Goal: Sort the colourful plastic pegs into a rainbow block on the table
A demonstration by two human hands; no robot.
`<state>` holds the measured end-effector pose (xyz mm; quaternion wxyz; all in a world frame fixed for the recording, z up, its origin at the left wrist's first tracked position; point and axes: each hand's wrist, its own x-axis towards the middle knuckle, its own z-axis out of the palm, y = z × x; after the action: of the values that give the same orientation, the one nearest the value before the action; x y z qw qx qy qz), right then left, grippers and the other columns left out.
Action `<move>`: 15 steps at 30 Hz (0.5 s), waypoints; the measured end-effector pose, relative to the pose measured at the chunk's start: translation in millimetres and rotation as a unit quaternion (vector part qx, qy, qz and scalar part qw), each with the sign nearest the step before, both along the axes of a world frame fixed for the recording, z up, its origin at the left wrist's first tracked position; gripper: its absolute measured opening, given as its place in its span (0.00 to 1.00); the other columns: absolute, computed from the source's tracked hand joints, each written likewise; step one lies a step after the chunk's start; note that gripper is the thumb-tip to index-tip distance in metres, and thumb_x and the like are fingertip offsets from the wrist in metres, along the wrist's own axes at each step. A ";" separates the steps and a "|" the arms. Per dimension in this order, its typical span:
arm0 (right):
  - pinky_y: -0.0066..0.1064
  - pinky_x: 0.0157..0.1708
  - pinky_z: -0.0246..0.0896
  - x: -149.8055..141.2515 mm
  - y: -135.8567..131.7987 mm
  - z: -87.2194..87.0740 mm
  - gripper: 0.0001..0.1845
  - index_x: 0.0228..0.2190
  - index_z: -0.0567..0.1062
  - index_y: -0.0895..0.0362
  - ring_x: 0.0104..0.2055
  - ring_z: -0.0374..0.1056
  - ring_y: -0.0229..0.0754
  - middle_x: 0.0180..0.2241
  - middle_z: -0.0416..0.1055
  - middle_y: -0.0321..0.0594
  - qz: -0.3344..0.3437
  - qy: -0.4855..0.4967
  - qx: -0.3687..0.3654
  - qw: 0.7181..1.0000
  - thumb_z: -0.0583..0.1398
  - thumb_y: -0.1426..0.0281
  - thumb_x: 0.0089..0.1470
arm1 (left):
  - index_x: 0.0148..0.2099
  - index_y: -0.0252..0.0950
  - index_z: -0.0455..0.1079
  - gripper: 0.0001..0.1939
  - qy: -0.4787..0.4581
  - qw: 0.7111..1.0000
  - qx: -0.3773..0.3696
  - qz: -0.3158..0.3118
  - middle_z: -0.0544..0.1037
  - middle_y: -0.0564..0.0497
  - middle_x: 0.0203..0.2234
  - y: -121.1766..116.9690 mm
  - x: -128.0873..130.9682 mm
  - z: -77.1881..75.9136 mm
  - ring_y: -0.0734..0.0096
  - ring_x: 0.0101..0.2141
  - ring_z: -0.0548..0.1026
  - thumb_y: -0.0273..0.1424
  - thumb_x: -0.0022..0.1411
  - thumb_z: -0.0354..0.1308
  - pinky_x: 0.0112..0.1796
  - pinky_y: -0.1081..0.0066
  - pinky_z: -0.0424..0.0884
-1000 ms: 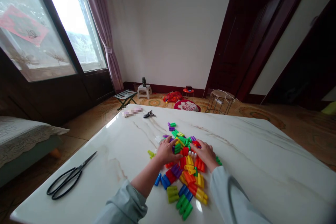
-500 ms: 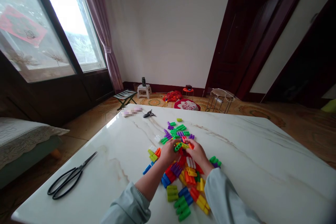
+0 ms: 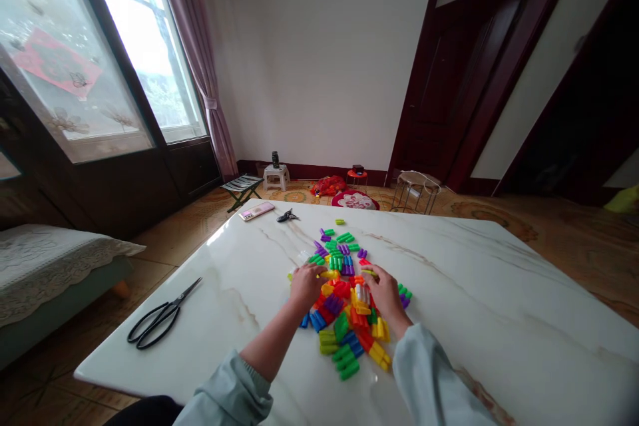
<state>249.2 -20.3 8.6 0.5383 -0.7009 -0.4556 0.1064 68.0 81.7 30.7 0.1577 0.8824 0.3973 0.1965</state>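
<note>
Brightly coloured plastic tube-shaped building blocks lie in a loose heap on the white marbled table. At the heap's left side, my left hand has its fingers closed on a yellow block. Across from it, my right hand pinches a yellow-green block between thumb and fingers. Between the hands lie red, orange and white blocks. Beyond them spread green and purple blocks. Part of the heap is hidden behind my hands.
Black-handled scissors rest on the table's left side. Toward the far left corner are a pink phone and a small dark cutting tool. Stools stand on the floor beyond, and a cloth-covered seat is at left.
My hands have moved apart from close together over the heap. The green piece between them is no longer in my left hand. The view has shifted slightly.
</note>
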 end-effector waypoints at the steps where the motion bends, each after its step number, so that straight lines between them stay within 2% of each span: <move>1: 0.38 0.40 0.68 0.9 -1.0 0.1 0.18 0.36 0.77 0.57 0.38 0.72 0.48 0.36 0.76 0.45 -0.006 0.008 -0.005 1.000 0.56 0.58 0.51 | 0.46 0.44 0.75 0.12 0.007 1.000 0.006 0.005 0.78 0.51 0.41 -0.2 -2.8 -0.3 0.61 0.46 0.72 0.31 0.60 0.55 0.48 0.62 0.65; 3: 0.39 0.42 0.67 -0.6 -0.6 -0.1 0.19 0.38 0.77 0.57 0.40 0.72 0.48 0.39 0.76 0.45 0.004 -0.005 -0.009 1.000 0.56 0.59 0.51 | 0.54 0.44 0.70 0.18 0.006 1.000 0.022 0.017 0.74 0.49 0.50 -3.8 -9.4 -4.0 0.60 0.52 0.68 0.32 0.61 0.55 0.53 0.58 0.61; 5: 0.39 0.46 0.66 -2.5 2.5 0.1 0.19 0.41 0.76 0.57 0.44 0.71 0.48 0.43 0.75 0.45 0.033 -0.046 -0.015 0.998 0.55 0.60 0.52 | 0.62 0.43 0.60 0.26 -0.005 0.999 0.037 0.034 0.65 0.46 0.59 -10.7 -19.9 -11.9 0.58 0.59 0.61 0.36 0.62 0.54 0.58 0.54 0.55; 7: 0.39 0.49 0.64 0.3 8.1 1.8 0.19 0.44 0.76 0.56 0.46 0.70 0.46 0.45 0.73 0.45 0.058 -0.098 -0.032 0.993 0.54 0.61 0.55 | 0.66 0.43 0.53 0.32 -0.008 0.998 0.043 0.039 0.56 0.44 0.64 -18.2 -35.2 -22.8 0.54 0.63 0.52 0.44 0.62 0.53 0.60 0.50 0.49; 9: 0.37 0.50 0.62 10.1 17.6 4.9 0.19 0.44 0.76 0.55 0.47 0.69 0.45 0.45 0.73 0.44 0.050 -0.149 -0.052 0.986 0.52 0.62 0.58 | 0.67 0.47 0.50 0.36 0.002 0.999 0.044 0.017 0.51 0.46 0.66 -24.2 -52.1 -35.2 0.51 0.65 0.47 0.50 0.60 0.52 0.60 0.46 0.46; 12: 0.35 0.50 0.61 33.2 45.7 8.0 0.17 0.44 0.75 0.56 0.48 0.67 0.45 0.44 0.73 0.43 0.010 -0.217 -0.095 0.971 0.53 0.63 0.58 | 0.67 0.50 0.47 0.39 0.015 0.999 0.041 0.007 0.48 0.47 0.67 -28.4 -71.0 -53.4 0.48 0.65 0.45 0.54 0.58 0.52 0.60 0.44 0.46; 15: 0.35 0.52 0.59 54.6 92.5 4.8 0.18 0.46 0.74 0.58 0.49 0.65 0.46 0.46 0.70 0.45 0.000 -0.250 -0.132 0.959 0.56 0.66 0.54 | 0.69 0.49 0.42 0.42 0.009 0.999 0.045 0.020 0.49 0.46 0.66 -27.1 -76.7 -67.0 0.49 0.64 0.49 0.53 0.57 0.53 0.60 0.44 0.48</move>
<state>303.8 72.1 13.4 0.3101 -0.7699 -0.5575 -0.0130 -8.6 54.6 -36.3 0.1107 0.8823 0.4068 0.2091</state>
